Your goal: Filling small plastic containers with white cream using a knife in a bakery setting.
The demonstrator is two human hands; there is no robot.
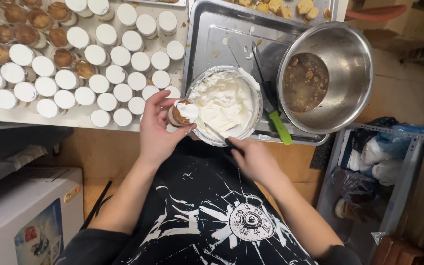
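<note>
At far left of the counter, rows of small dessert cups (74, 64) sit mostly cream-topped, a few bare. Your left hand (157, 128) pinches one cup (181, 114), tilted, mouth toward the cream bowl (225, 104) just to its right, nearly touching the rim. Your right hand (252, 156) is clamped on a spatula (215, 132), its long axis running up-left into the cream. Steel mixing bowl (330, 73) sits on the tray (212, 29) at right.

A black top printed with white splatter lines and a round white emblem, dark sleeves pushed up past the elbows
</note>
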